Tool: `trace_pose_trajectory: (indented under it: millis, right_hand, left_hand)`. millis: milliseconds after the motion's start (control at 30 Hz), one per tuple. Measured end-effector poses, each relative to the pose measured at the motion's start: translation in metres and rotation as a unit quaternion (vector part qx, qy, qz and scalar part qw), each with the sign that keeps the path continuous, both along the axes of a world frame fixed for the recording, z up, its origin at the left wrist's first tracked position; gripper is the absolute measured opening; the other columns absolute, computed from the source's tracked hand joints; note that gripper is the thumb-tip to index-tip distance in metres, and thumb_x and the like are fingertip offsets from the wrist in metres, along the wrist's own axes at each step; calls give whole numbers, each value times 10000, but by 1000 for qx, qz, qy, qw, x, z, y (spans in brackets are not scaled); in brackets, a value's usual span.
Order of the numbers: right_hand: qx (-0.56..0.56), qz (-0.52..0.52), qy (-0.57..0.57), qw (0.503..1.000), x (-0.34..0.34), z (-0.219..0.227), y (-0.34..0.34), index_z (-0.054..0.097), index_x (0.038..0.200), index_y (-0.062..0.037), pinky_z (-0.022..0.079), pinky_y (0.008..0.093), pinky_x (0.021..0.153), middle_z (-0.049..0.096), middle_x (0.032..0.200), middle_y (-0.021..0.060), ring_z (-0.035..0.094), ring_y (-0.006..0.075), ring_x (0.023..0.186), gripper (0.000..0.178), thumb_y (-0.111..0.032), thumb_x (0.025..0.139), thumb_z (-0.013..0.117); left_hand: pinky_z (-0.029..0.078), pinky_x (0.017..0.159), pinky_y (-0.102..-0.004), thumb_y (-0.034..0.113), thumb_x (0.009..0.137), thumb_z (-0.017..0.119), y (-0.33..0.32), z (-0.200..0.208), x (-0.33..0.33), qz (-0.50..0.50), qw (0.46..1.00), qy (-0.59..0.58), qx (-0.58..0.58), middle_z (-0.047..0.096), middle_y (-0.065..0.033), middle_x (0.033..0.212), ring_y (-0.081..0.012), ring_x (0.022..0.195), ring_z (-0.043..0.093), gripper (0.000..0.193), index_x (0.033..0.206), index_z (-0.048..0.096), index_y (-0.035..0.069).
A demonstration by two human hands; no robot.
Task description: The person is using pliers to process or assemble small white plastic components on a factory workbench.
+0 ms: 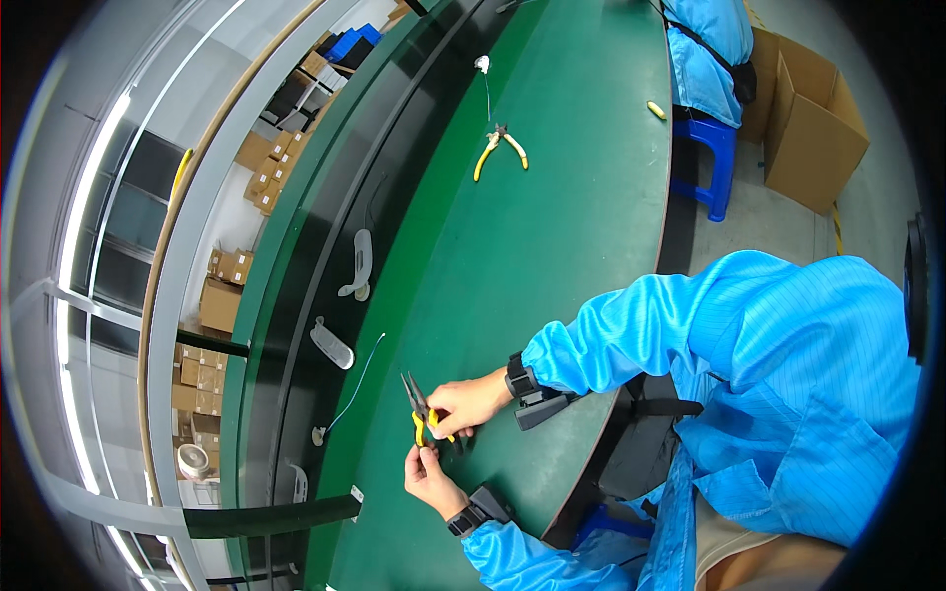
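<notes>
Long-nose pliers [413,394] with dark jaws and yellow handles are in my right hand [473,402], over the green tabletop [562,256]. The fingers wrap round the handles, and the jaws point away from me, slightly apart. Just below, my left hand [434,481] has its thumb and fingers pinched at the lower end of a yellow handle; anything smaller between them is too small to make out. Beyond the pliers, a thin pale wire [358,391] runs from a small white part [319,434] at the table's far edge.
Yellow-handled cutters [501,150] lie spread on the table near another wired white part [482,64]. White plastic pieces [332,343] rest on the dark belt [340,212]. A blue-clothed person [708,59] sits on a blue stool [708,163] beside an open carton [813,138].
</notes>
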State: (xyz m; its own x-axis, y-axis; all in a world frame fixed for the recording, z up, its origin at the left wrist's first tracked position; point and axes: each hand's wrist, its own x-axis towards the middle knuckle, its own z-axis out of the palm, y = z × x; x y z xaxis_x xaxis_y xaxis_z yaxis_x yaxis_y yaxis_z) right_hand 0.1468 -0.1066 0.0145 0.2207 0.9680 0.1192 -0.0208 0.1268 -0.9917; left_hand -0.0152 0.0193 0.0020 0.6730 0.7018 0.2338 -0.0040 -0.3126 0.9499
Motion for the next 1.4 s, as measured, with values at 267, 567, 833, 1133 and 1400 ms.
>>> trace_pose_trajectory:
  millis: [267, 567, 833, 1133, 1400]
  right_hand:
    - [10, 71, -92, 993, -4, -7, 2, 567, 961, 36, 523, 305, 511, 625, 729, 101, 622, 168, 585, 258, -186, 862, 653]
    - [-14, 68, -53, 996, -3, -7, 2, 582, 944, 24, 516, 293, 507, 619, 731, 89, 611, 155, 579, 230, -183, 871, 650]
    - [11, 68, 122, 990, 7, -2, 0, 566, 956, -8, 512, 266, 532, 575, 738, 42, 581, 120, 580, 170, -157, 900, 627]
    - [17, 79, 181, 980, 14, 0, -9, 562, 964, -35, 499, 241, 568, 589, 777, 32, 591, 109, 632, 188, -201, 911, 632]
    - [-11, 12, 38, 999, 18, 1, -12, 569, 1024, 11, 510, 262, 575, 614, 819, 63, 592, 118, 652, 238, -183, 902, 633]
  left_hand:
    - [494, 795, -288, 98, 957, 554, -6, 6, 8, -84, 996, -17, 8, 659, -98, 993, -149, 868, 609, 251, 1125, 607, -82]
    - [491, 797, -297, 140, 964, 560, -6, 8, 9, -80, 997, -19, 8, 654, -94, 988, -155, 874, 606, 284, 1138, 601, -82]
    - [480, 753, -281, 283, 1004, 486, 45, -12, -29, -14, 989, -74, -130, 627, -97, 995, -162, 780, 575, 429, 1334, 460, 11]
    - [474, 629, -260, 207, 977, 546, 2, 15, -14, -177, 959, 0, -223, 607, -66, 883, -122, 715, 558, 347, 1224, 525, -37]
    - [486, 634, -265, 89, 900, 641, -3, 8, -11, -152, 966, -36, -204, 637, -105, 931, -125, 705, 572, 298, 1152, 569, -52]
